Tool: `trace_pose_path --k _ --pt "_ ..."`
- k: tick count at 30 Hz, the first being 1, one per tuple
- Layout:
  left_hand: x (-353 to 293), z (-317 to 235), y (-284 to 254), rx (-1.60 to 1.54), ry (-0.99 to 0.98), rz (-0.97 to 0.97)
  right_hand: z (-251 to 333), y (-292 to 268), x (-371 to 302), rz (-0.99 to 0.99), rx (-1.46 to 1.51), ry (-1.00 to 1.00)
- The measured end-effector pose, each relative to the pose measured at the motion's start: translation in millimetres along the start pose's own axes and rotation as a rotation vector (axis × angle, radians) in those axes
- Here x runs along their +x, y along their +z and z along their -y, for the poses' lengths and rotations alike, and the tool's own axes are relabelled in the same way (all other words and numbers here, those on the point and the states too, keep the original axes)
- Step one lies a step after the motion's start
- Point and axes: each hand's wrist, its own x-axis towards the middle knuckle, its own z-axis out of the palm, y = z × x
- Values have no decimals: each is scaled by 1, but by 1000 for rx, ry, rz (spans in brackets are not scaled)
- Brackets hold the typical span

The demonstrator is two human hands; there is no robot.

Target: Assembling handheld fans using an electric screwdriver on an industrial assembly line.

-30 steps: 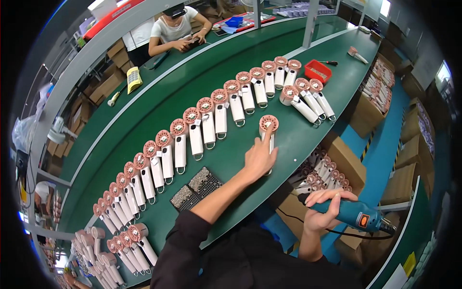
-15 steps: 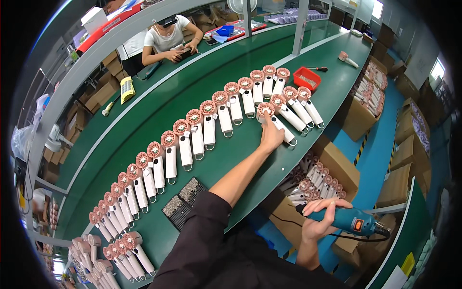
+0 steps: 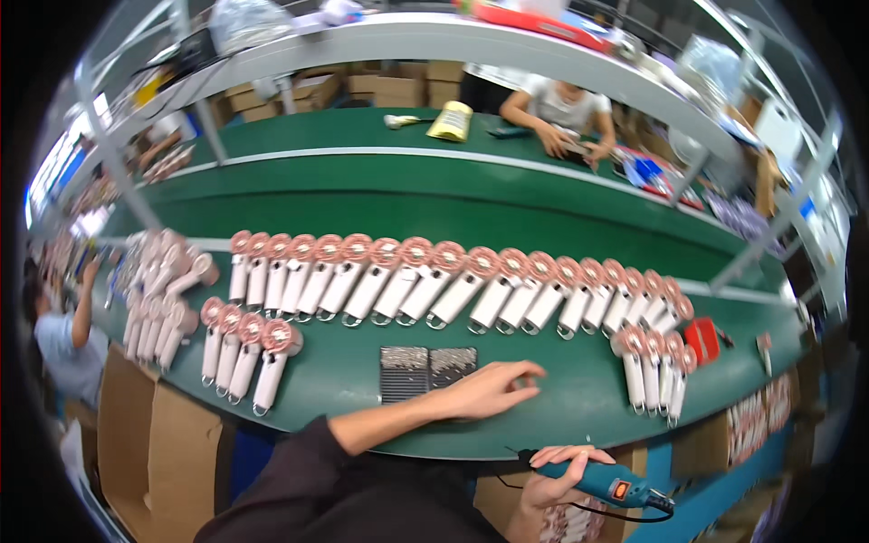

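My left hand [image 3: 493, 389] is above the green workbench with its fingers stretched out and thumb apart, holding nothing. Beside its wrist lie two black ribbed trays [image 3: 405, 384] with heaps of small metal pieces, probably screws. My right hand [image 3: 559, 478] grips a teal electric screwdriver [image 3: 599, 480] at the bench's near edge, its cord trailing below. Beyond my hands runs a long row of white handheld fans [image 3: 416, 281] with pink round heads and wire loops at their handle ends. Smaller groups of such fans lie right [image 3: 652, 371] and left [image 3: 249, 357].
A red bin [image 3: 701, 340] stands at the right behind the fans. More fans are piled at the far left [image 3: 163, 290]. Cardboard boxes [image 3: 181, 443] stand below the near edge. Across the bench a co-worker [image 3: 563, 118] handles something, beneath a grey overhead shelf [image 3: 362, 41].
My view has swung left. My left hand has let go of the fan in the right-hand group and come back near the black trays. The screwdriver stays in my right hand.
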Motion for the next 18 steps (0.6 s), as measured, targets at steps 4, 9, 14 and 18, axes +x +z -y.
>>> trace_pose_path --k 4,9,14,18 --pt "-105 14 -28 -51 -193 -488 -21 31 -12 261 60 141" --pt "-193 9 -35 -48 -292 -914 -40 57 -29 478 155 95" --pt "-250 -4 -69 143 -337 -1197 -40 89 -45 531 196 202" --pt "-320 -3 -119 414 -515 -1451 -50 108 -68 537 178 201"
